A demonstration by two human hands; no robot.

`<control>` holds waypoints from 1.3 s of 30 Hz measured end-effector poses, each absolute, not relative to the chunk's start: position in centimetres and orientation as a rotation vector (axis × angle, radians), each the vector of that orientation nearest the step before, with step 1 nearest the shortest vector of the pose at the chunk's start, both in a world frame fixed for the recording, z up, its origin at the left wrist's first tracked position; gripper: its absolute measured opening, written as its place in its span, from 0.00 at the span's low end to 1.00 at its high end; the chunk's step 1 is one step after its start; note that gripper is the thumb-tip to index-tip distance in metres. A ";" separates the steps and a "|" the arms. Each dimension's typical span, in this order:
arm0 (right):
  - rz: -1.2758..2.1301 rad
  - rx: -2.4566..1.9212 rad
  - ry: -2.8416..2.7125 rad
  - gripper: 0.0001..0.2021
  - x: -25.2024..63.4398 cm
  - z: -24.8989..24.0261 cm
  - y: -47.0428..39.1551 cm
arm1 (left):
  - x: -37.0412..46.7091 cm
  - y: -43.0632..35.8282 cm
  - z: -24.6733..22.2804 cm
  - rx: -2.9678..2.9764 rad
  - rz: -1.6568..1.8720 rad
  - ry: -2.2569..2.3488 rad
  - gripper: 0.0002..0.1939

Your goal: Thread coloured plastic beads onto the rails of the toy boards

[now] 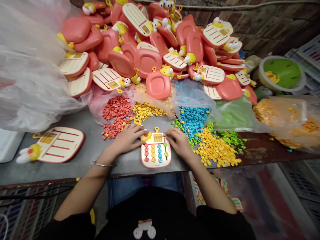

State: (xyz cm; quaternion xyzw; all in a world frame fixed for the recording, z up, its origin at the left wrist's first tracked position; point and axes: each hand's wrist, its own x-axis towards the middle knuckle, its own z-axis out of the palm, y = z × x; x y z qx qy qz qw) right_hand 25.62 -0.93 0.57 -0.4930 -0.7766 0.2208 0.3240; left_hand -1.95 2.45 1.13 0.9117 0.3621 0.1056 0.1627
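Note:
A cream toy counting board (156,163) with a red rim lies flat at the table's front edge. Red, yellow and blue beads line its first three slots, and two green beads (165,149) sit apart in the rightmost slot. My left hand (128,138) is closed on the board's upper left corner, its fingers over the yellow duck head (147,136) and its thumb along the side. At the upper right corner, my right hand (180,144) has its fingertips pressed together near the top of the green slot. Anything between those fingertips is too small to make out.
Behind are loose piles of red beads (117,111), yellow beads (217,148), blue beads (193,120) and green beads (231,140), some spilling from plastic bags. A heap of toy boards (147,60) rises at the back. Another board (62,143) lies left; a green basin (282,71) stands right.

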 end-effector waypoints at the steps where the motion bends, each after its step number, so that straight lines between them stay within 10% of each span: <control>1: 0.569 -1.283 -2.049 0.08 25.3 0.4 -0.9 | -1.9 2.5 1.1 2.605 0.299 1.029 0.21; 39: 0.396 -1.357 -2.009 0.10 29.3 1.2 -5.6 | -2.0 2.5 1.0 2.597 0.271 1.024 0.21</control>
